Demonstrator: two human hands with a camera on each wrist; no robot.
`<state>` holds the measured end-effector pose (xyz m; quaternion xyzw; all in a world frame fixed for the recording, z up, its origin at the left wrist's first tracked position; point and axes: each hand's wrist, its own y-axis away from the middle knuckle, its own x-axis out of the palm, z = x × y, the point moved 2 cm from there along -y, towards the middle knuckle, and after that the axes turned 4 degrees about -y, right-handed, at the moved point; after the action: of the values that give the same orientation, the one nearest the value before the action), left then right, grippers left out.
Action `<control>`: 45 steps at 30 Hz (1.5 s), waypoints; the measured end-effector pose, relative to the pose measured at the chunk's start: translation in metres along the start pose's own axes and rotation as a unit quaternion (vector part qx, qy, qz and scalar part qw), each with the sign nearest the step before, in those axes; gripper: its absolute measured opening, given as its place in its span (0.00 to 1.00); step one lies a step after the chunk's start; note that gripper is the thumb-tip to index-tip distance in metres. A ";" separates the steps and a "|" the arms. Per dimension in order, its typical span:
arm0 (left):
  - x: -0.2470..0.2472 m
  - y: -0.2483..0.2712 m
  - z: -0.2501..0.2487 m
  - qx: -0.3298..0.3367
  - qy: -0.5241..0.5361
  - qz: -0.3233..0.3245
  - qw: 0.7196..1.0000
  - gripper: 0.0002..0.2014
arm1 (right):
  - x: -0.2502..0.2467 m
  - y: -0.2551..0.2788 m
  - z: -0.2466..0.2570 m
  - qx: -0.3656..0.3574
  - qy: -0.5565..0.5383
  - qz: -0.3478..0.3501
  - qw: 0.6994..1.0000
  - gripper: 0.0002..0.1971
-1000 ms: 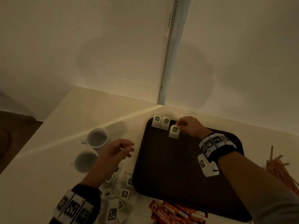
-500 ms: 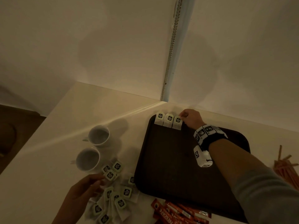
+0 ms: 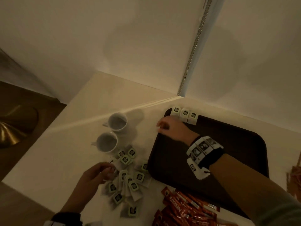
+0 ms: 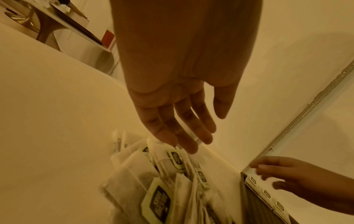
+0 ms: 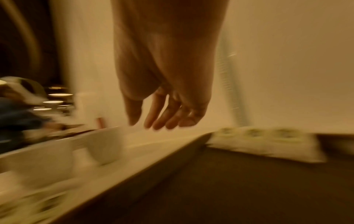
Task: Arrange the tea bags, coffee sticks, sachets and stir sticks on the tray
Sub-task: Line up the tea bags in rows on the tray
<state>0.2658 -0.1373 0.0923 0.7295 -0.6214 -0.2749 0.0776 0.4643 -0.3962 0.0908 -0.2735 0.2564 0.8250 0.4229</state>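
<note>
Tray (image 3: 228,160): dark and lying flat in the counter corner, running under the right forearm and spreading out beyond the right hand's open fingers on the thumb-away side; its near rim is being cut off by the arm and the frame's lower edge.
Loose tea bags (image 3: 128,180): sprawling in an overlapping heap on the counter just under the left fingertips, beside the tray's left rim, probably dumped there as stock for feeding the row.
Coffee sticks (image 3: 187,207): red, piling on the counter at the tray's near rim, on the wrist side of both hands and not yet on the tray; part is running out of frame.
Cups (image 3: 112,132): two white ones standing just beyond the left fingertips, past the heap.
Placed row (image 3: 184,115): three tea bags sitting side by side, tags up, against the tray's far rim, just past the right knuckles, likely starting a neat line.
Right hand (image 3: 172,128): hovering over the tray's far left corner, fingers (image 5: 162,115) loosely spread and holding nothing; its wrist view is smearing badly.
Left hand (image 3: 97,175): reaching down onto the heap, fingers (image 4: 184,133) extended, tips seeming to be touching a bag, nothing pinched.
Stir sticks (image 3: 294,180): an orange bundle being clipped by the right edge, well off from either hand.
Sachets: none can be made out.
</note>
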 end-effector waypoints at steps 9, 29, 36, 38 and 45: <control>0.003 -0.007 0.011 0.074 -0.176 -0.085 0.978 0.06 | 0.122 -0.020 0.053 -0.048 0.171 0.179 0.968 0.29; 0.039 -0.032 -0.023 0.131 -0.292 -0.087 0.943 0.07 | 0.055 0.004 0.061 0.082 -0.266 0.078 0.957 0.09; 0.035 -0.024 -0.055 0.063 0.300 -0.006 0.952 0.12 | 0.043 0.017 0.084 0.102 -0.539 0.095 0.830 0.13; 0.038 -0.027 -0.061 0.071 0.346 0.007 0.936 0.16 | 0.048 0.018 0.092 0.110 -0.561 0.082 0.816 0.10; 0.048 -0.032 -0.076 0.121 0.278 -0.020 0.953 0.12 | 0.063 0.022 0.109 0.130 -0.514 0.032 0.847 0.03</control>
<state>0.3351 -0.1930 0.1265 0.7932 -0.5892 0.0146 0.1529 0.3888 -0.3012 0.1310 0.2559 0.1158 0.8196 0.4993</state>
